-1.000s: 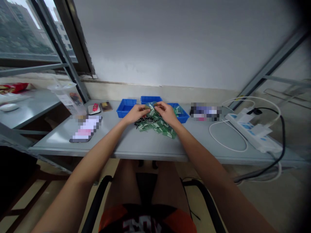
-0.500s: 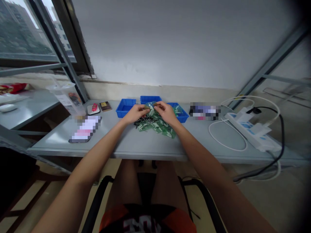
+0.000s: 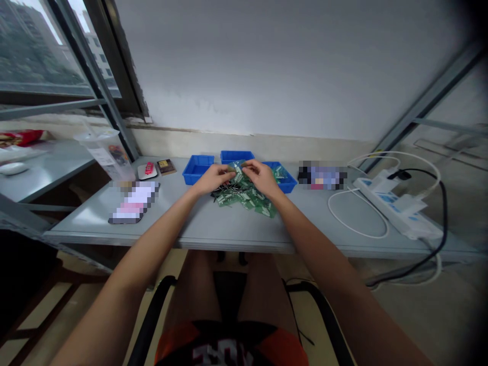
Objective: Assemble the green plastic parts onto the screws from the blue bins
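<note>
Gripping a small plastic bag [image 3: 238, 170] with left hand [image 3: 213, 179] and right hand [image 3: 261, 176], pinching from either side. Held directly between the two, by the far part of a pile of green bags [image 3: 249, 197] on the counter [image 3: 229, 229], about equally near both; cannot tell its long axis.

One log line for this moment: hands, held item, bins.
left hand: pinching green packet | right hand: pinching same packet | packet pile: on desk | right blue bin: green packets inside

a clear greenish packet [image 3: 237, 166], held at both sides; green packets [image 3: 249, 199] heaped nearby.
</note>
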Tool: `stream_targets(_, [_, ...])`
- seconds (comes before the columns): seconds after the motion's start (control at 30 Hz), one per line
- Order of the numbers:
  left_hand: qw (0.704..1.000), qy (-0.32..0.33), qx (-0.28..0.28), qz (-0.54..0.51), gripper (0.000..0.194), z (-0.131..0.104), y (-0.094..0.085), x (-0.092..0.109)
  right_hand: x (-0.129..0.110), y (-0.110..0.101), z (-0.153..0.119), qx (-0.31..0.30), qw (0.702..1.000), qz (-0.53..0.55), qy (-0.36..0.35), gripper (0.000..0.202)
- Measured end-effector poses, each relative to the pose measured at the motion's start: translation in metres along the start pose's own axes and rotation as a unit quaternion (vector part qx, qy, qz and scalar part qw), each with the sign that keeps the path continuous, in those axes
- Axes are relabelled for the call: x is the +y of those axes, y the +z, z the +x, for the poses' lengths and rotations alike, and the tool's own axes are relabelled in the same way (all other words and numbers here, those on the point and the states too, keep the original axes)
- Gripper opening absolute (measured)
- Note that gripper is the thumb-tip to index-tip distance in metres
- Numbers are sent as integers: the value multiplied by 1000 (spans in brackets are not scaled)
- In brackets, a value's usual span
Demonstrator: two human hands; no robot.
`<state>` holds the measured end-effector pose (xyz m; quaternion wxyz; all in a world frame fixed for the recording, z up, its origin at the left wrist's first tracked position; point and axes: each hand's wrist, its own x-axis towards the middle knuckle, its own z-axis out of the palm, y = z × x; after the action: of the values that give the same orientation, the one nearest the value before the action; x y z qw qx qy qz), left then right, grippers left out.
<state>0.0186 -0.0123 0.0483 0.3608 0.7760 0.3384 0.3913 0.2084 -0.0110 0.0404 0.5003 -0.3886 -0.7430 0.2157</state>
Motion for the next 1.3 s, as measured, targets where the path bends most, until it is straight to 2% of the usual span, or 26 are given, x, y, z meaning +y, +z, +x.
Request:
stream_targets(0.17, [1000, -4, 0, 2, 18, 0, 0, 3, 1, -1, 0, 0, 1000, -10, -15, 16])
stream_targets(1.3, [1000, -3, -3, 9, 19, 0, 0, -1, -1, -1, -1, -1, 1000, -25, -8, 13])
